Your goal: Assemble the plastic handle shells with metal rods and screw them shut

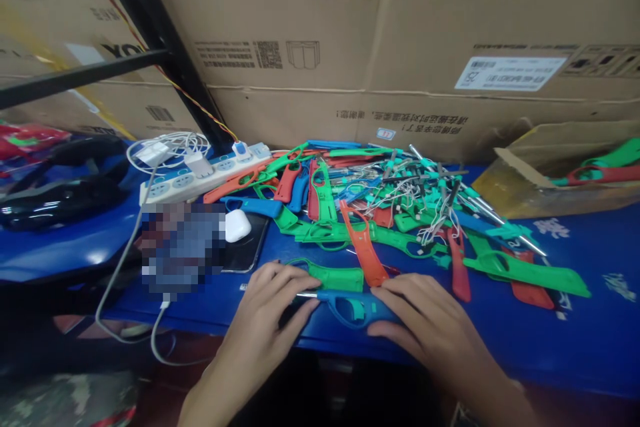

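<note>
A blue long-necked lighter (361, 307) with a green trigger lies level between my hands at the table's front edge. My left hand (270, 307) closes its fingers round the metal tube on one side. At the other end, my right hand (420, 313) pinches the blue handle. Just behind the lighter are a green handle shell (337, 277) and an orange handle shell (364, 240), the orange one reaching close to my right fingertips. Both shells lie on the blue table (595, 347).
Behind my hands spreads a pile of handle shells, metal tubes and white-wired parts (400, 187). A power strip (215, 173), a white earphone case (237, 225) and a blurred-out device (183, 247) are at left. An open carton (540, 180) holds more pieces. Large cardboard boxes (350, 27) stand behind.
</note>
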### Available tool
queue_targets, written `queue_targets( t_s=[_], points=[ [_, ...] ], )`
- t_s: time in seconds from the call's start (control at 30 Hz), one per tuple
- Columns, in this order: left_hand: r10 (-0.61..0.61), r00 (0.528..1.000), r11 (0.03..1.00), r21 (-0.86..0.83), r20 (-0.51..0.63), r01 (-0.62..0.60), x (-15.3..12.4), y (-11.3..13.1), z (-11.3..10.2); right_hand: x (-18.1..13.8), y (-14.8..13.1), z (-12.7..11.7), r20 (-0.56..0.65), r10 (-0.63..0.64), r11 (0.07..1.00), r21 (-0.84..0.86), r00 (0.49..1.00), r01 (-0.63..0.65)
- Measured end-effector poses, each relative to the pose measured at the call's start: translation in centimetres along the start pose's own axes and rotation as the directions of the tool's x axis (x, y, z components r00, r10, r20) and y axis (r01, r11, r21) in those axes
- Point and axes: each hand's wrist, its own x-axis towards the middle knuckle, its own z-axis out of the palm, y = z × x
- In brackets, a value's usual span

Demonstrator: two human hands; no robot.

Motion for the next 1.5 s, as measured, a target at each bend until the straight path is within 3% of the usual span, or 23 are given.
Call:
queue_targets(
  t_s=[0.63,0.9,1.27,1.5],
  points=[
    [0.034,0.998,0.998,0.044,0.044,-0.036,0.4,0.2,-0.3,0.0,0.2,0.2,0.07,0.04,0.998,0.037,0.997,-0.042],
    [0.094,0.995,0.98,0.173,0.034,-0.098,1.0,1.0,-0.4,0.0,-0.2,0.6,0.106,0.086,0.996,0.005,0.991,-0.087],
    [0.21,0.975,0.903,0.397,-0.068,-0.167,0.7,0.9,-0.1,-1.0,-2.3,1.4,-0.019,0.062,0.978,-0.199,0.998,-0.065],
    [0.254,0.965,0.861,0.468,-0.059,-0.198,0.8,1.9,-2.1,-2.3,-3.3,2.0,-0.136,0.018,0.949,-0.311,0.991,-0.06]
  ],
)
